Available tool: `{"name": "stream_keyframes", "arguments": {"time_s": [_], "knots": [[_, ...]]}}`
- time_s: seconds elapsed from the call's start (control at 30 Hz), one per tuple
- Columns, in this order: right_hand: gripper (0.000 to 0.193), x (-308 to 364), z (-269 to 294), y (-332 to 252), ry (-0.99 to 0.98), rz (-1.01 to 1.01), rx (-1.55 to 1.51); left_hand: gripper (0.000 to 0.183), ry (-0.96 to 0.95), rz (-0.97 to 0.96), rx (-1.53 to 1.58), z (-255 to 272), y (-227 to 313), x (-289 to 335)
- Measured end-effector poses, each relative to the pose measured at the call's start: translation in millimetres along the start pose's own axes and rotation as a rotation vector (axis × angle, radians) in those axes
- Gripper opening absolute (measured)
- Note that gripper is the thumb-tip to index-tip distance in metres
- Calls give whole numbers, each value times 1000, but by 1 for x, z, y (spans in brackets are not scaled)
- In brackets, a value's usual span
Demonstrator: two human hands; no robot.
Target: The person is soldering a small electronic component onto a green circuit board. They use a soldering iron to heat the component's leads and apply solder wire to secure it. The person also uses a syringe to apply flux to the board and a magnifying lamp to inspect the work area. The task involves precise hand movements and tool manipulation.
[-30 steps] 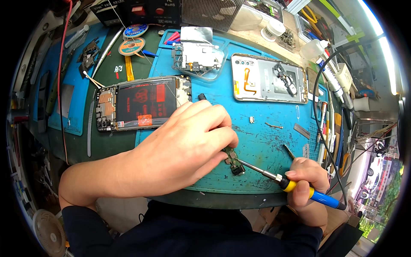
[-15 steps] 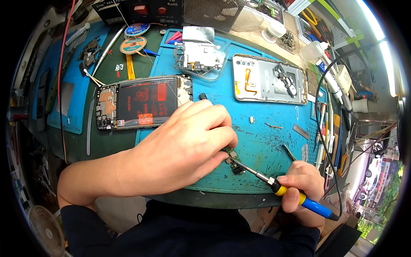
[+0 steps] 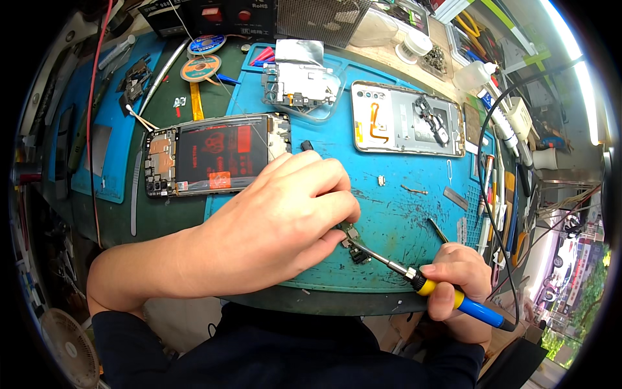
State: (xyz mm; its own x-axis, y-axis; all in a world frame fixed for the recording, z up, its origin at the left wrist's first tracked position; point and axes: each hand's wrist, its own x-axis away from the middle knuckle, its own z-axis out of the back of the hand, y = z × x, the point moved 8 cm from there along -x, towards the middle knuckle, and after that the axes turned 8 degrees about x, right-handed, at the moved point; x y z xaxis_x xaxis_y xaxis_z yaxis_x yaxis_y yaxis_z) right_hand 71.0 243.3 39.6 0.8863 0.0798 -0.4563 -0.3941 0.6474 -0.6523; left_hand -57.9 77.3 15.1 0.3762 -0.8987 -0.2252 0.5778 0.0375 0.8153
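My left hand (image 3: 288, 211) is closed, with thumb and fingertips pinching the edge of a small green circuit board (image 3: 350, 231) just above the blue work mat (image 3: 402, 259). Part of the board is covered by the fingers; a black piece sticks out at its lower end. In my closed right hand (image 3: 461, 275) is a soldering iron (image 3: 479, 314) with a yellow and blue handle, its metal tip pointing left onto the board. A thin dark tool end (image 3: 437, 229) shows just beyond the right hand; whether the hand holds it is hidden.
An opened phone (image 3: 214, 155) with a black battery lies left of my hand. A phone back cover (image 3: 405, 123) lies far right, a clear tray (image 3: 304, 91) with a board at the back. Solder reels (image 3: 201, 67) stand left of it. The iron's black cable (image 3: 481, 155) arcs along the right.
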Motion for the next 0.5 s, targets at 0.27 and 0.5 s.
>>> {"name": "stream_keyframes", "arguments": {"time_s": [0.27,0.5], "knots": [[14,0,0,-1,12,5,1,25,0,3,3,1,0,0],[14,0,-1,0,29,10,3,25,-7,7,4,0,0,-1]]}}
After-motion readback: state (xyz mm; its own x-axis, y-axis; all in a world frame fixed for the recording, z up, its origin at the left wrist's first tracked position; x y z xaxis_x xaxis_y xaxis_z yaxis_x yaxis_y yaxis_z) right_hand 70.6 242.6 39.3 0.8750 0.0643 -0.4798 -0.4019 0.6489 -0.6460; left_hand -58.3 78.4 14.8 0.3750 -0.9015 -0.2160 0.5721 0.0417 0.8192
